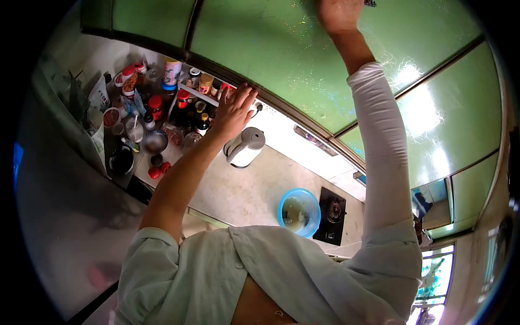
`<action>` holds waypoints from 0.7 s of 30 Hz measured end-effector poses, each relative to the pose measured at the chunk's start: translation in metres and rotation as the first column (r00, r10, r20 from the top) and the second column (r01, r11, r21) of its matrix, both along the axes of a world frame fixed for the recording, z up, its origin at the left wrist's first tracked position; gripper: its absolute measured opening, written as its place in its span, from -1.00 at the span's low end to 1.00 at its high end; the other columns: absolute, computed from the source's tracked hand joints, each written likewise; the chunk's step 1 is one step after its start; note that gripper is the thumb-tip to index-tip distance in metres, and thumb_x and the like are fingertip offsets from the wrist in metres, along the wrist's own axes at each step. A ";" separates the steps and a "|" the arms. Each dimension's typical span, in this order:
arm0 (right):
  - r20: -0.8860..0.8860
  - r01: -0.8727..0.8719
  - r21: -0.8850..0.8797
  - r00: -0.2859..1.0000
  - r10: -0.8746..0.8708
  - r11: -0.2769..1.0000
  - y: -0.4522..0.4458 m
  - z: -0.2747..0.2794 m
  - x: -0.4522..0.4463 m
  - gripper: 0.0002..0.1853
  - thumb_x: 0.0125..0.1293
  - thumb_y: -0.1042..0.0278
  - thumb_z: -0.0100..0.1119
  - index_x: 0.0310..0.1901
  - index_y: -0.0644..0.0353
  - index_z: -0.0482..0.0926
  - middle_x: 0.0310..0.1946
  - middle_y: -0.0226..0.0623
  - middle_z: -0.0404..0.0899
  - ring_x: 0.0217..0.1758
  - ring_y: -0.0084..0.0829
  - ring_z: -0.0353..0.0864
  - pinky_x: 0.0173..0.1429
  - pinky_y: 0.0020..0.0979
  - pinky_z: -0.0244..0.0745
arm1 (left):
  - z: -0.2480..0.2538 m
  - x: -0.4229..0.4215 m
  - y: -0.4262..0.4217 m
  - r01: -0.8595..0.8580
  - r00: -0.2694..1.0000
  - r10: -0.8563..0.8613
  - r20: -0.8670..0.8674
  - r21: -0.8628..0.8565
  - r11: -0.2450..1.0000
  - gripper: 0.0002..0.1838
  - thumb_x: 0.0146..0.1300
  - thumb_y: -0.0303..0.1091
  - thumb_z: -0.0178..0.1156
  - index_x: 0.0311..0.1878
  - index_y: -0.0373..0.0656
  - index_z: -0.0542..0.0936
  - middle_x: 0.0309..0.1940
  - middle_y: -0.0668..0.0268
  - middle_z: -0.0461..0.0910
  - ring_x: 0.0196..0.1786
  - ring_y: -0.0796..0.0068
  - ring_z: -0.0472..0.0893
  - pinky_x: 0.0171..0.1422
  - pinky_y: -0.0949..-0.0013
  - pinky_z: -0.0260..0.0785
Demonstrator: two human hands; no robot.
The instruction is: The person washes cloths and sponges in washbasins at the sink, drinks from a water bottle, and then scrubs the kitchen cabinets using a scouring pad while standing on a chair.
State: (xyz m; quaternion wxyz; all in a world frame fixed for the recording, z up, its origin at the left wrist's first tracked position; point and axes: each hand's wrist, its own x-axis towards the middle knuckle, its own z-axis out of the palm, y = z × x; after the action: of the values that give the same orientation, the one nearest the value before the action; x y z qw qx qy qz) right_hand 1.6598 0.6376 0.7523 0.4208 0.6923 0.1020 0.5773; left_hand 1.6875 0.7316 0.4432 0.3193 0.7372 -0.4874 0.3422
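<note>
My left hand [235,111] is raised with its fingers stretched out and apart. Its fingertips lie at the lower edge of the green wall cabinet [260,49], and nothing is in it. Higher up, my right hand [340,13] is against the glossy cabinet front at the top of the view. Its fingers are cut off by the frame edge, so any hold is hidden. A small dark patterned thing [370,2] shows beside it, too little to name. Below my left hand, a white electric kettle [246,147] stands on the counter.
Jars and bottles, such as a red-lidded jar [155,106], crowd the counter's left end near a metal bowl [155,142]. A blue basin [316,208] with cloudy water sits before a black gas stove [331,219]. Tomatoes [155,172] lie near the counter edge.
</note>
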 end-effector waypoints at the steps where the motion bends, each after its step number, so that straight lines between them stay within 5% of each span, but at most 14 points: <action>1: 0.055 0.052 -0.038 0.997 -0.050 0.998 -0.005 -0.005 0.007 -0.67 0.13 0.43 -0.09 -0.02 0.11 0.38 -0.05 -0.17 0.34 -0.03 -0.18 0.32 0.04 -0.17 0.22 | -0.001 0.000 0.000 0.001 1.000 -0.001 0.002 -0.005 1.000 -0.38 0.02 -0.23 0.19 0.18 -0.11 0.27 0.11 0.28 0.25 0.25 0.40 0.20 0.31 0.01 -0.09; 3: -0.083 -0.292 0.209 0.946 0.314 0.933 -0.039 -0.066 0.038 -0.73 0.10 0.37 -0.06 -0.14 -0.04 0.51 -0.26 -0.25 0.47 -0.24 -0.24 0.43 -0.17 -0.16 0.33 | 0.000 0.001 0.001 0.001 1.000 -0.001 -0.002 -0.006 1.000 -0.39 0.02 -0.24 0.19 0.18 -0.11 0.28 0.11 0.28 0.25 0.24 0.40 0.21 0.30 0.00 -0.08; 5: -0.489 0.045 -0.172 0.863 -0.125 0.984 -0.004 -0.119 0.011 -0.68 0.08 0.37 -0.03 -0.07 -0.05 0.47 -0.11 -0.30 0.43 -0.01 -0.29 0.39 0.08 -0.25 0.27 | 0.002 0.002 0.003 0.012 1.000 -0.012 0.020 0.001 1.000 -0.39 0.01 -0.24 0.20 0.17 -0.11 0.28 0.11 0.28 0.26 0.24 0.40 0.22 0.30 -0.01 -0.07; 7: -0.562 -0.140 -0.189 0.827 0.010 0.972 -0.010 -0.136 0.009 -0.70 0.03 0.34 0.02 -0.14 -0.08 0.51 -0.11 -0.42 0.42 0.04 -0.41 0.36 0.14 -0.26 0.22 | 0.003 0.002 0.005 0.014 1.000 -0.014 0.009 0.014 1.000 -0.39 0.00 -0.24 0.20 0.17 -0.11 0.29 0.11 0.27 0.27 0.23 0.39 0.23 0.29 -0.01 -0.07; 8: -0.602 0.033 -0.267 0.775 -0.193 0.963 -0.006 -0.117 0.012 -0.65 0.09 0.35 -0.02 -0.03 -0.06 0.45 -0.03 -0.37 0.39 0.09 -0.34 0.34 0.16 -0.30 0.23 | 0.001 0.003 0.004 0.008 1.000 -0.008 0.004 0.009 1.000 -0.38 -0.01 -0.24 0.21 0.17 -0.11 0.29 0.11 0.28 0.27 0.24 0.39 0.23 0.29 0.01 -0.05; 9: -0.628 0.180 -0.149 0.743 -0.234 0.972 -0.001 -0.090 0.020 -0.69 0.12 0.33 -0.03 -0.05 -0.06 0.46 -0.10 -0.32 0.42 -0.04 -0.32 0.41 0.03 -0.28 0.32 | 0.001 0.002 0.004 0.005 1.000 -0.005 0.002 0.012 1.000 -0.38 -0.01 -0.24 0.21 0.17 -0.11 0.29 0.11 0.28 0.27 0.24 0.39 0.23 0.29 0.01 -0.05; 10: -0.554 0.198 0.042 0.820 -0.143 0.979 -0.004 -0.059 0.027 -0.76 0.13 0.33 -0.04 -0.13 -0.01 0.47 -0.18 -0.24 0.44 -0.17 -0.28 0.45 -0.10 -0.25 0.36 | 0.002 0.002 0.004 0.007 1.000 -0.007 -0.001 0.008 1.000 -0.38 -0.01 -0.24 0.21 0.17 -0.10 0.29 0.11 0.28 0.27 0.24 0.39 0.23 0.28 0.01 -0.05; 13: -0.010 -0.118 -0.010 0.993 0.118 0.993 0.003 0.031 0.027 -0.67 0.16 0.40 -0.12 0.00 0.10 0.38 -0.05 -0.16 0.34 -0.07 -0.17 0.33 0.07 -0.16 0.19 | 0.000 0.004 0.001 0.002 1.000 -0.002 0.003 -0.012 1.000 -0.39 0.00 -0.24 0.21 0.16 -0.11 0.30 0.11 0.27 0.27 0.24 0.39 0.23 0.28 0.03 -0.04; 15: 0.010 -0.013 0.084 1.000 0.012 0.996 0.008 0.025 0.036 -0.67 0.17 0.38 -0.15 0.00 0.10 0.38 -0.04 -0.16 0.34 -0.02 -0.17 0.32 0.11 -0.15 0.17 | -0.001 0.003 0.002 0.031 0.999 -0.032 -0.024 -0.028 0.999 -0.40 0.01 -0.25 0.20 0.16 -0.12 0.30 0.12 0.28 0.27 0.24 0.39 0.23 0.27 0.04 -0.03; 17: -0.149 -0.023 0.188 0.988 0.051 0.982 -0.006 -0.025 0.062 -0.66 0.15 0.38 -0.14 -0.01 0.09 0.38 -0.05 -0.20 0.34 0.03 -0.20 0.30 0.13 -0.16 0.16 | -0.002 0.003 0.003 0.023 0.999 -0.024 -0.023 -0.026 0.999 -0.42 0.02 -0.26 0.18 0.16 -0.13 0.30 0.12 0.28 0.27 0.24 0.40 0.23 0.27 0.04 -0.01; 19: -0.682 0.395 0.032 0.680 -0.269 0.918 0.034 -0.079 0.046 -0.73 0.10 0.34 -0.04 -0.13 -0.01 0.49 -0.09 -0.27 0.38 -0.10 -0.33 0.42 0.00 -0.31 0.34 | 0.001 0.003 0.007 0.034 0.999 -0.034 -0.024 0.019 0.999 -0.39 0.01 -0.26 0.21 0.16 -0.12 0.28 0.14 0.26 0.24 0.24 0.40 0.21 0.30 0.03 -0.08; 21: -0.550 -0.093 -0.268 0.832 -0.073 0.959 0.014 -0.120 0.041 -0.69 0.09 0.35 -0.05 -0.08 -0.03 0.48 -0.05 -0.29 0.37 0.00 -0.35 0.39 0.09 -0.34 0.28 | 0.003 0.003 0.009 0.017 1.000 -0.017 -0.020 0.026 1.000 -0.37 -0.03 -0.25 0.23 0.16 -0.10 0.29 0.14 0.26 0.23 0.24 0.41 0.22 0.29 0.00 -0.09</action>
State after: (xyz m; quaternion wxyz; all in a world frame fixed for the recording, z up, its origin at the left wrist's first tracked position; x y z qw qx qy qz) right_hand 1.7010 0.6512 0.6319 0.4649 0.7614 0.3047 0.3335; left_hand 1.6909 0.7401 0.4466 0.3172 0.7404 -0.4950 0.3258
